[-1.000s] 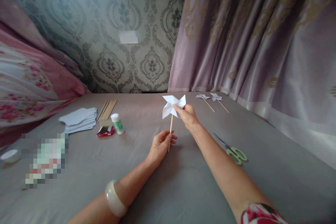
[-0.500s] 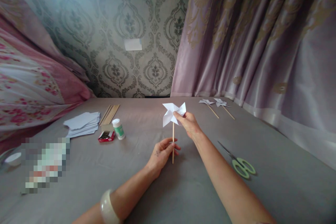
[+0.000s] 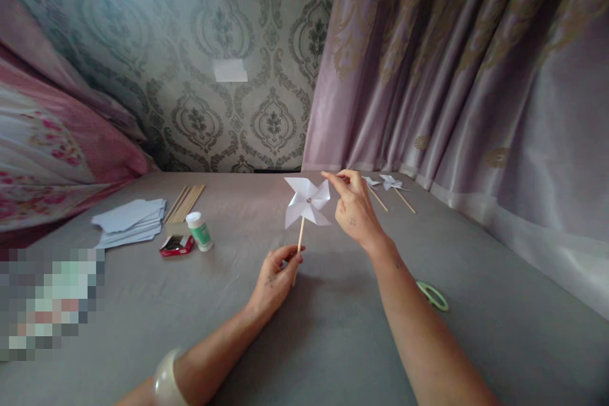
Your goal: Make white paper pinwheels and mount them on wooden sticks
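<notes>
A white paper pinwheel (image 3: 295, 204) on a thin wooden stick stands slightly tilted above the grey cloth. Its hub shows a small brown dot. My left hand (image 3: 276, 276) is closed around the lower part of the stick. Just right of the paper blades is my right hand (image 3: 356, 208), apart from them and holding nothing. Its index finger is stretched out toward the top right blade, while the other fingers are partly curled. My right forearm covers most of the green-handled scissors (image 3: 435, 298).
Two finished pinwheels (image 3: 392, 183) lie at the back right, one partly behind my right hand. On the left are a paper stack (image 3: 130, 222), several wooden sticks (image 3: 185, 203), a small red box (image 3: 176, 245) and a white-green glue stick (image 3: 198, 233). Curtains (image 3: 428, 76) hang at the right.
My right hand has let go of the pinwheel's centre and moved right, with its index finger out. The pinwheel's stick now leans more, still in my left hand. The view has shifted slightly.
</notes>
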Available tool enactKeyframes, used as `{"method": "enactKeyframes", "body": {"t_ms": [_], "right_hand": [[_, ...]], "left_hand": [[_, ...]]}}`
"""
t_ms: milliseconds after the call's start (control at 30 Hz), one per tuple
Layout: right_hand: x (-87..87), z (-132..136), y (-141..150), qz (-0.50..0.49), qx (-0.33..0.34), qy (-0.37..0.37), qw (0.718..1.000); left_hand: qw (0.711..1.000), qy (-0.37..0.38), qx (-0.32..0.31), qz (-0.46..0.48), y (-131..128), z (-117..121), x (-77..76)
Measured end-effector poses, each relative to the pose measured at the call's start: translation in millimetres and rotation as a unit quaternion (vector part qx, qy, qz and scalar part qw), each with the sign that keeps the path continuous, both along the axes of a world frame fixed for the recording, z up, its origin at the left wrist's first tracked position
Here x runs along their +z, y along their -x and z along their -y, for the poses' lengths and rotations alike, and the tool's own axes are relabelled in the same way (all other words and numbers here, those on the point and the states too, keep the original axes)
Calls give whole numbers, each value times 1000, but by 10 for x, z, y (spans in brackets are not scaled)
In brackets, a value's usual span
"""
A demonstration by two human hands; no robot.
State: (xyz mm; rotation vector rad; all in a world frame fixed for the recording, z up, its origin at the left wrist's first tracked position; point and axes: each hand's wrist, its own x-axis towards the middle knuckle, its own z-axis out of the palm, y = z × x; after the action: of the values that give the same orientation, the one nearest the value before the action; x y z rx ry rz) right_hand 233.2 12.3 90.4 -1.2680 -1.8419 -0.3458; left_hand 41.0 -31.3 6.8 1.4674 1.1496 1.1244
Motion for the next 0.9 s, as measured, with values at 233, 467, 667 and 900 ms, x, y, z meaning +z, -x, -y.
{"method": "enactKeyframes", "body": {"t_ms": [233,467,667,900], "right_hand": [[92,163,45,91,-84,114,986],[275,325,9,56,17,331,942],[246,252,53,-13,-70,172,983],[248,340,-17,131,-69,374,916]], "left_hand": [[1000,-23,6,-19,19,-34,-67],[1000,15,3,17,-5,-7,-19],[999,31,-16,37,-25,-3,-31],[998,41,-17,41,-13,6,1]]}}
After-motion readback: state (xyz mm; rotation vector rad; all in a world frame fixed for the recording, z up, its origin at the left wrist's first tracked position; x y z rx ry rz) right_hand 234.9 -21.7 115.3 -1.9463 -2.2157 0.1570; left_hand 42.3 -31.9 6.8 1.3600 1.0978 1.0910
